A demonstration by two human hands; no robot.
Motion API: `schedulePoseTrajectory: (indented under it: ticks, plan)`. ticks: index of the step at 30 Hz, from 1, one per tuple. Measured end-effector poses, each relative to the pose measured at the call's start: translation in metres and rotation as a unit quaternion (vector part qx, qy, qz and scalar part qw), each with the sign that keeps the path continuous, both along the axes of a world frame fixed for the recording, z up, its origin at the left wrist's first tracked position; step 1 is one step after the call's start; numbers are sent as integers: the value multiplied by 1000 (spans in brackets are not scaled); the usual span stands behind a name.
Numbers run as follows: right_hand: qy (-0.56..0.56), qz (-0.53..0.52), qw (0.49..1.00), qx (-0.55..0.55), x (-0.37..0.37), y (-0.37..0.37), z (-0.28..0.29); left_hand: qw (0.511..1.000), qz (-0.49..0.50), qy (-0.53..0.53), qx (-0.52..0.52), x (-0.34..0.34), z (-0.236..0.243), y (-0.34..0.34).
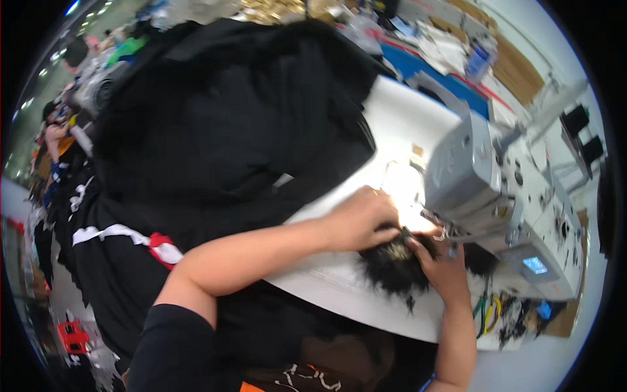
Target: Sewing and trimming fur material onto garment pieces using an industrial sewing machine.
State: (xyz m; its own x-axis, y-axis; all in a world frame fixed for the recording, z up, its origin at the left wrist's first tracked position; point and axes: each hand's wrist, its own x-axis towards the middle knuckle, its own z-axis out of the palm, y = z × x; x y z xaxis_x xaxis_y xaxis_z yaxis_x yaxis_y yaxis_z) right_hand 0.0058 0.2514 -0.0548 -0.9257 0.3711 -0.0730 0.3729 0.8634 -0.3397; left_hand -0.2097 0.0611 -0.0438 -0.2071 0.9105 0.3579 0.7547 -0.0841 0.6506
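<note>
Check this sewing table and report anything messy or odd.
Black scraps lie strewn beside the yellow-handled tool, right of the right hand, looking untidy. Nothing else clearly stands out.

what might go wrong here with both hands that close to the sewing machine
The left hand and right hand hold a black furry piece close to the sewing machine head, so a finger might get pricked or pinched. Its loose fibres could snag. Glare on the white tabletop may hide detail beside the hands.
</note>
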Motion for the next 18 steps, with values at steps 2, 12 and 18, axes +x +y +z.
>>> schedulePoseTrajectory:
  ticks: [2, 12, 18]
  plan:
    - [2, 19, 999, -33, -13, -17, 21, 1000, 11, 5, 15, -2, 1, -6]
    - [124, 74, 986, 80, -17, -14, 12, 1000, 12, -8, -18, -1, 8, -7]
    - [164, 82, 982, 39, -23, -18, 13, 1000, 11, -23, -5, 0, 6, -8]
